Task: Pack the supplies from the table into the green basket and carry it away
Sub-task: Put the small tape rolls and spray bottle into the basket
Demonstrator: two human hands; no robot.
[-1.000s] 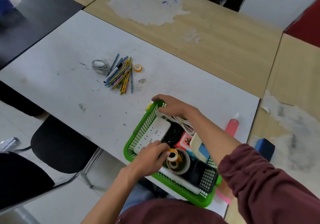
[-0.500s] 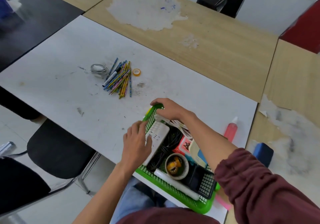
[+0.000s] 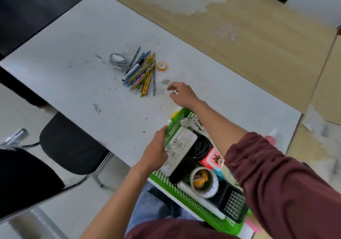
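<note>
The green basket point(image 3: 186, 195) sits at the near edge of the white table point(image 3: 77, 57), overhanging it. Inside lie a white power strip point(image 3: 181, 146), black cables, a large tape roll point(image 3: 204, 181) with small rolls in it, a red card box and a black mesh holder. My left hand point(image 3: 156, 151) grips the basket's left rim beside the power strip. My right hand point(image 3: 181, 93) is stretched over the table past the basket, fingers apart and empty. Further out lie a pile of coloured pencils point(image 3: 143, 73), a coiled grey cable point(image 3: 118, 60) and a small orange tape roll point(image 3: 162, 66).
A pink bottle point(image 3: 271, 137) stands right of the basket, partly behind my sleeve. A black chair point(image 3: 70, 144) is at the table's near left. Wooden tables adjoin at the back and right; a black table lies at the far left.
My right hand left the basket's far rim and reached out toward the pencils. My left hand moved from the tape roll to the basket's left rim.
</note>
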